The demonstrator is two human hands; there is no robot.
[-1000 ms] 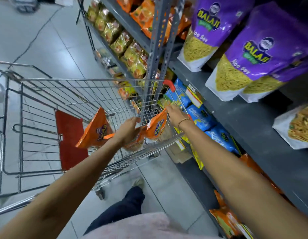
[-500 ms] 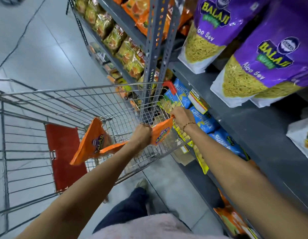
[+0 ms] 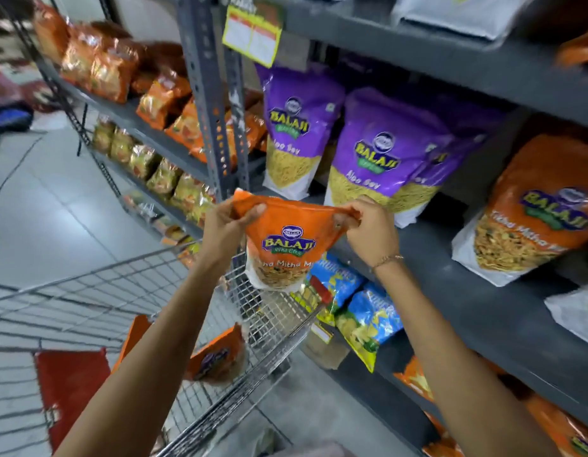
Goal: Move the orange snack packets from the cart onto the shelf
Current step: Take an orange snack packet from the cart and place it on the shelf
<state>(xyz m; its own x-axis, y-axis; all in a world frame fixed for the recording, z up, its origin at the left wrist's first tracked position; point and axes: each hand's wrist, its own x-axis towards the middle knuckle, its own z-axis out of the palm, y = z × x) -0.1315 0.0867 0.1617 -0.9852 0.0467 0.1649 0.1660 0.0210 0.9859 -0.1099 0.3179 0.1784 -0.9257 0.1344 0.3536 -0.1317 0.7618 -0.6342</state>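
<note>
An orange Balaji snack packet (image 3: 286, 245) hangs upright in the air above the cart's right corner, held by its top edge. My left hand (image 3: 225, 225) pinches the top left corner and my right hand (image 3: 368, 230) pinches the top right corner. Two more orange packets lie in the wire cart (image 3: 88, 291): one (image 3: 220, 357) near the right side, another (image 3: 134, 334) partly hidden behind my left forearm. The grey shelf (image 3: 467, 311) runs along the right, with a matching orange packet (image 3: 533, 209) standing on it.
Purple Balaji packets (image 3: 378, 153) stand on the same shelf just behind the held packet. Blue snack bags (image 3: 361, 311) fill the level below. A grey upright post (image 3: 210, 103) stands left of them, with more orange and yellow snacks beyond. A red flap (image 3: 68, 387) sits in the cart.
Both hands have lifted one orange packet out of the cart and raised it to shelf height. The view has tilted up toward the shelves.
</note>
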